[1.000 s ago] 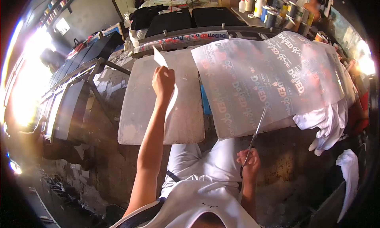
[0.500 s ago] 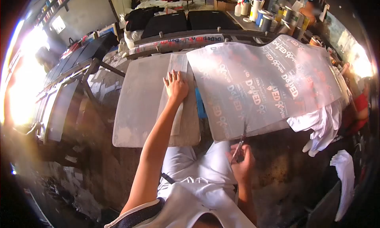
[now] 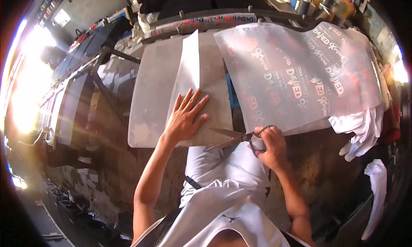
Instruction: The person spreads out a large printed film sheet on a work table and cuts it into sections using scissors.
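Note:
My left hand [image 3: 185, 118] lies with fingers spread on a narrow translucent strip [image 3: 190, 62], which rests lengthwise on the grey board [image 3: 150, 84]. In my right hand [image 3: 271, 147] is a pair of scissors [image 3: 240, 138], its blades parted and pointing left over the board's near edge. To the right, a large translucent sheet printed with repeated red and white lettering [image 3: 300, 75] covers a second board. A blue piece [image 3: 232, 90] shows in the gap between the boards.
White cloth [image 3: 359, 129] hangs under the printed sheet's right corner, and another white cloth [image 3: 375, 195] droops farther right. Jars and bottles [image 3: 302, 2] stand on a shelf at the back right. A metal frame [image 3: 101, 71] holds dark boards at left.
My left hand has slid down the strip toward me. My right hand has raised the scissors and turned them left, with the blades now apart. The view has tilted down.

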`<act>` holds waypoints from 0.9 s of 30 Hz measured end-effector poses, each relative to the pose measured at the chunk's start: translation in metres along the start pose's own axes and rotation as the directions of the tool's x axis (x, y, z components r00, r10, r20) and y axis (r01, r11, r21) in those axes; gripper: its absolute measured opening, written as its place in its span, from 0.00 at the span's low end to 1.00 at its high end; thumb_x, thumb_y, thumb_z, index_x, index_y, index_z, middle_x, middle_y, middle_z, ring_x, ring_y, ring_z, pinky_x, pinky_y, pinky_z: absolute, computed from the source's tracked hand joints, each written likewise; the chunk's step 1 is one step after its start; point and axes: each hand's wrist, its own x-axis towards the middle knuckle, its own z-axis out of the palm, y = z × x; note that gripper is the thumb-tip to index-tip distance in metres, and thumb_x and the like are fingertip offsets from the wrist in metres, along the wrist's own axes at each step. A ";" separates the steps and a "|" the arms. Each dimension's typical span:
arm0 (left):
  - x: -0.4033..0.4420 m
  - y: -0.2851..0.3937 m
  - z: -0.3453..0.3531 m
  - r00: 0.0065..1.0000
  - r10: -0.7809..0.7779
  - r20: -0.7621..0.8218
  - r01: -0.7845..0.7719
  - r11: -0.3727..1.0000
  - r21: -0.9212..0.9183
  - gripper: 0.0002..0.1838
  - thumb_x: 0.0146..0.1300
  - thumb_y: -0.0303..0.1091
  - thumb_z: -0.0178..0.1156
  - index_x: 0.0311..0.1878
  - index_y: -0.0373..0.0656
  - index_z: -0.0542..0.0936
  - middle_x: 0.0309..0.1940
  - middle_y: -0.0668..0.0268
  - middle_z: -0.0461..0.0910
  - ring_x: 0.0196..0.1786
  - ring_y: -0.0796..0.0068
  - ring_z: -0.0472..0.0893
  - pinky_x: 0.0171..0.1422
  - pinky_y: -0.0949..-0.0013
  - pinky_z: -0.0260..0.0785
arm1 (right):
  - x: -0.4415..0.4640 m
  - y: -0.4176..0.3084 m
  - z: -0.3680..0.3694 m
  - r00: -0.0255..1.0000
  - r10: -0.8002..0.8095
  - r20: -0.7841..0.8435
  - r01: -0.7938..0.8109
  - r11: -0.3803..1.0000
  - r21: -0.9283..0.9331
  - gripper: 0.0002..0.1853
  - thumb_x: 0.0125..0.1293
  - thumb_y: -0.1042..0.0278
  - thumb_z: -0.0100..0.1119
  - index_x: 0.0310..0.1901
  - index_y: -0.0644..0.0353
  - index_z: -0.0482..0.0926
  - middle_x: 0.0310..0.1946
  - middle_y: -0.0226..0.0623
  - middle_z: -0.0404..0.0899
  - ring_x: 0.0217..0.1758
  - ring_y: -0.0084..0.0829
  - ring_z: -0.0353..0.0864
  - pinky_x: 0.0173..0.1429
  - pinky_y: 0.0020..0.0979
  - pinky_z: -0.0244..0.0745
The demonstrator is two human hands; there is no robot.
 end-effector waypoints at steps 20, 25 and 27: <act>0.099 -0.020 0.014 0.967 0.011 -0.256 -0.021 0.999 -0.033 0.26 0.69 0.28 0.54 0.71 0.41 0.74 0.78 0.50 0.63 0.82 0.46 0.58 0.85 0.41 0.51 | 0.011 -0.017 0.019 0.868 0.379 -0.320 -0.290 0.911 0.292 0.15 0.59 0.79 0.72 0.42 0.63 0.73 0.39 0.45 0.80 0.44 0.45 0.84 0.49 0.39 0.78; 0.102 -0.019 0.033 0.972 -0.059 -0.229 0.068 0.997 0.032 0.34 0.77 0.46 0.50 0.81 0.42 0.64 0.85 0.51 0.52 0.88 0.52 0.47 0.89 0.37 0.34 | 0.041 -0.039 0.006 0.766 0.499 -0.405 -0.322 0.844 0.430 0.13 0.67 0.77 0.69 0.47 0.62 0.74 0.45 0.39 0.81 0.49 0.31 0.80 0.58 0.36 0.76; 0.105 -0.006 0.033 0.965 -0.078 -0.249 0.089 0.996 0.032 0.35 0.78 0.49 0.50 0.81 0.41 0.63 0.85 0.50 0.52 0.88 0.54 0.49 0.89 0.38 0.34 | 0.050 -0.041 0.012 0.761 0.463 -0.454 -0.258 0.859 0.443 0.13 0.66 0.75 0.70 0.47 0.63 0.76 0.44 0.42 0.82 0.47 0.36 0.83 0.57 0.37 0.77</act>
